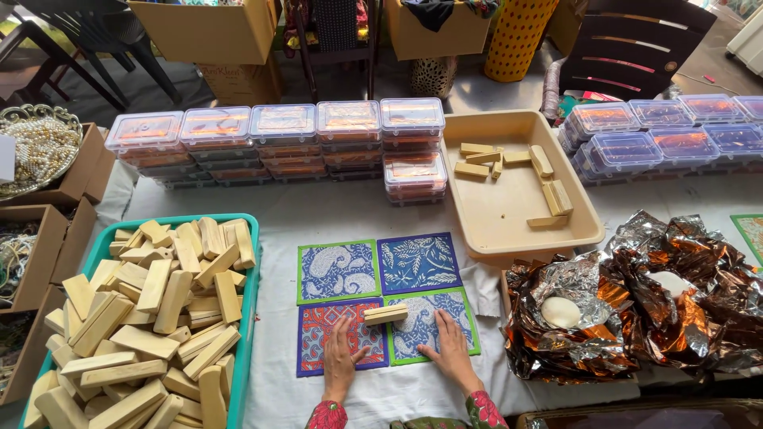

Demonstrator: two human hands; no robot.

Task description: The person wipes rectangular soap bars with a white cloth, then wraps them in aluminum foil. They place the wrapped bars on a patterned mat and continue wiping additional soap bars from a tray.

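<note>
Sitting front and centre on the white table cloth (278, 381): four printed square cards (387, 298) laid in a two-by-two block, touching edge to edge, green-bordered paisley top left, dark blue leafy top right, red-and-blue bottom left (338, 334), green-bordered blue bottom right (435, 324). Lying across the seam between the two lower squares: one pale wooden block (385, 314), flat on its long side. Looking thin and flat, those cards, probably light and a bit bendy, so likely sliding around on the cloth if nudged; best lifted by a free outer edge or corner, not pinched in the middle. Block looking stiff, smooth, light-ish, not fragile; easy enough taken across its narrow sides with thumb and finger. Resting palm-down on the red card: left hand (340, 356), fingers stretched and slightly spread, clamped on nothing. Pressing flat on the green-bordered card just right of the block: right hand (449, 345), fingers fanned apart, also gripping nothing. Neither hand touching the block as far as can be told. Filling up the left side: teal tray (253, 262) heaped with the same pale blocks. Holding only a few blocks behind the cards: beige tub (509, 230). Sprawling on the right: crinkled copper foil (636, 310).
</note>
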